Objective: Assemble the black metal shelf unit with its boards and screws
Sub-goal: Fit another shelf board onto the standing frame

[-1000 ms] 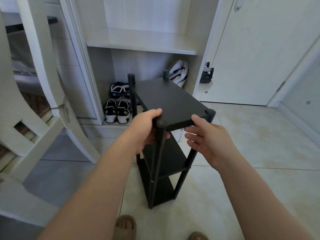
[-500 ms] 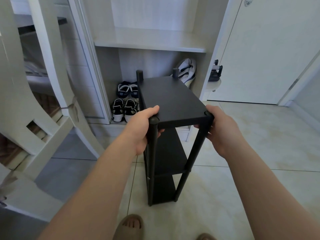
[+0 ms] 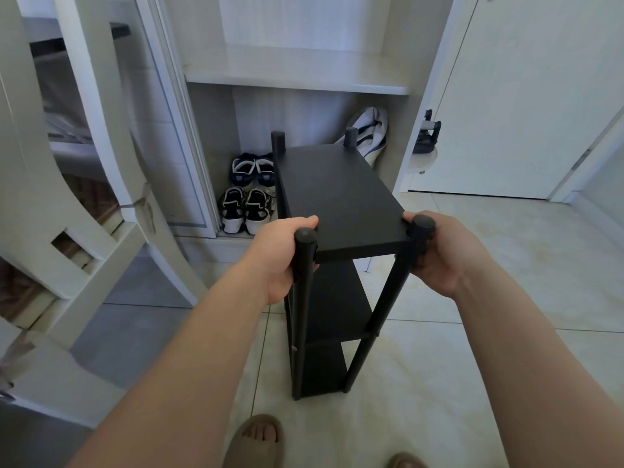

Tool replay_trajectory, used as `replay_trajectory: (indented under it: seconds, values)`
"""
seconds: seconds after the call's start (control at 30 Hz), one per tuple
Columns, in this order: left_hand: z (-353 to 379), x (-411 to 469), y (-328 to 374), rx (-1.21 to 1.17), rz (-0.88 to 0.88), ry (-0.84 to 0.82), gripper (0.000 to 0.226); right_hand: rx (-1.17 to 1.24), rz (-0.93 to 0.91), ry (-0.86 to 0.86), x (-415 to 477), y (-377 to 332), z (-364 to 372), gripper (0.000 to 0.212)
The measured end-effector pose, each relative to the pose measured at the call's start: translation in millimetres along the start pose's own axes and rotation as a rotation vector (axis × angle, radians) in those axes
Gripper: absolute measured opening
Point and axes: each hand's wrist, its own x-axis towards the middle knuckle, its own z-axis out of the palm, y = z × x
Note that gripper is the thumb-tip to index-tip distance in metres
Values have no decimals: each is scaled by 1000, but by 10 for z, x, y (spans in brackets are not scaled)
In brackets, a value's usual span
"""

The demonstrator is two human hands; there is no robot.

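Three-tier black metal shelf unit, upright on pale floor tiles, just in front of an open white cupboard. Four round black posts: near left post and near right post each topped with a cap, two far posts standing a little proud of the top board. Top board flat between the posts; middle board and bottom board below it, both partly hidden. Small pale screw head on the near left post, low down by the bottom tier. Left grip, a bare hand, clamped round the near left post just under its cap, thumb lying against the near left corner of the top board. Right grip, a bare hand, clamped round the near right post just under its cap, thumb tip touching the near right corner of the same board. Both bare forearms reaching in from the lower edge of the view. Two sandalled feet on the tiles, just short of the unit's base. Inside the cupboard, on its floor: one dark pair of shoes at the back, one white-and-black pair of trainers in front of it, one white bag leaning at the right behind the unit. White door to the right of the cupboard. White wooden frame, leaning, at the left.
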Motion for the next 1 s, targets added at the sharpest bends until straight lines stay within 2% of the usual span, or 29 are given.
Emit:
replay_trajectory:
  seconds: [0.43,0.53,0.63,0.7,0.73,0.8,0.87,0.97,1.0]
  values:
    - [16,-81,-36,14,19,-5,16,29,-9,46,-85,61,1,15]
    - [-44,-81,-60,74,58,-81,32,42,-38,75,-143,72,9,19]
    - [-267,-104,-73,195,63,-310,63,46,-84,80,-214,87,-11,28]
    - [-483,-87,-107,294,33,-421,65,-53,-206,98,-275,109,-39,25]
    - [-565,-79,-146,404,6,-464,60,-137,-308,118,-310,126,-64,20]
    - [-604,-52,-279,706,-53,-500,66,-354,-533,159,-379,155,-120,17]
    - [-518,23,-495,873,-45,-404,58,-579,-710,160,-421,182,-159,29]
    - [-433,165,-849,811,55,-208,18,-734,-887,139,-439,251,-166,39]
    - [-425,194,-934,802,60,-181,13,-739,-914,149,-432,271,-168,40]
